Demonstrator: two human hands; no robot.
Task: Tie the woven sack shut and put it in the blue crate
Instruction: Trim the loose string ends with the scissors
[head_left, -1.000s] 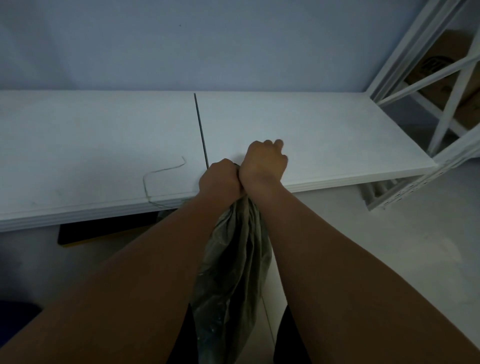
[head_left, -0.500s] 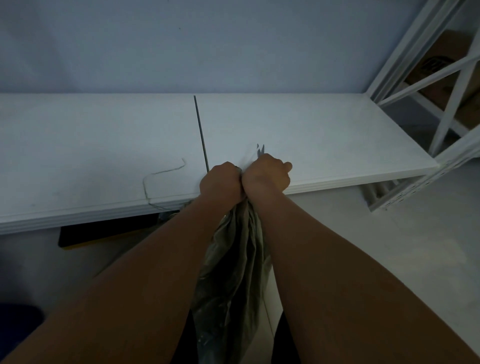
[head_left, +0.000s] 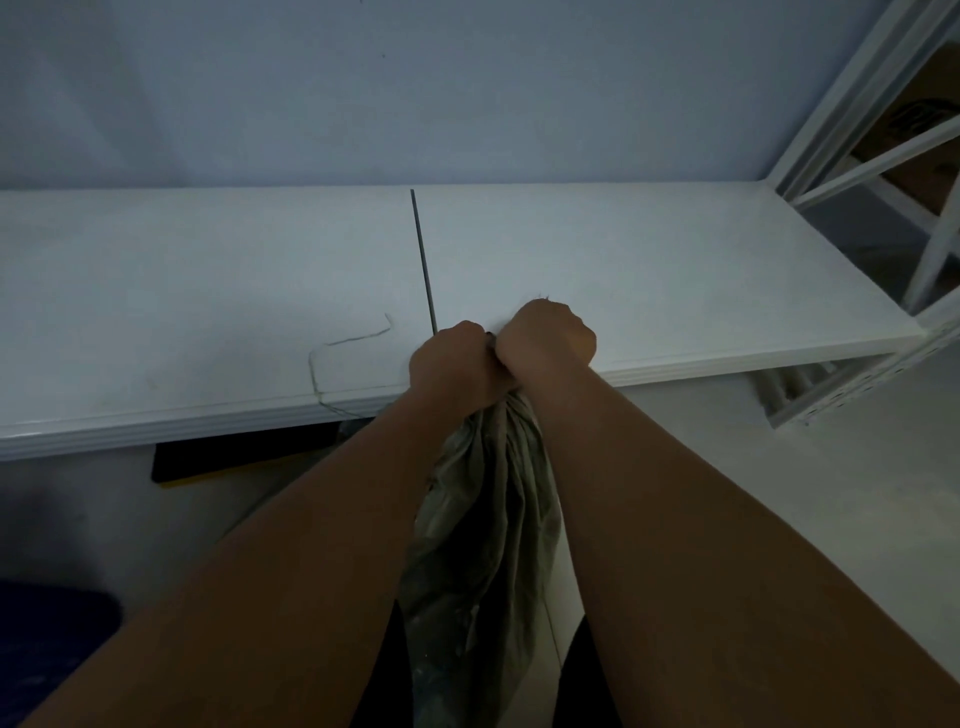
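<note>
A grey-green woven sack (head_left: 483, 525) hangs down between my forearms, in front of the white table's edge. My left hand (head_left: 451, 366) and my right hand (head_left: 550, 340) sit fist against fist at the sack's bunched neck, both gripping it. The neck itself is hidden inside my fists. A thin string (head_left: 345, 345) lies loose on the table to the left of my hands and trails over the front edge. A dark blue shape, apparently the blue crate (head_left: 49, 644), shows at the bottom left on the floor.
The white table (head_left: 675, 270) runs across the view against a blue wall, with a dark seam (head_left: 423, 260) down its middle. A white metal shelf frame (head_left: 883, 156) stands at the right. A black and yellow flat object (head_left: 234, 457) lies under the table.
My right hand has shifted on the sack's neck: its fingers were stretched over the top, then a bit of sack edge showed above it, and now the fist is closed tight.
</note>
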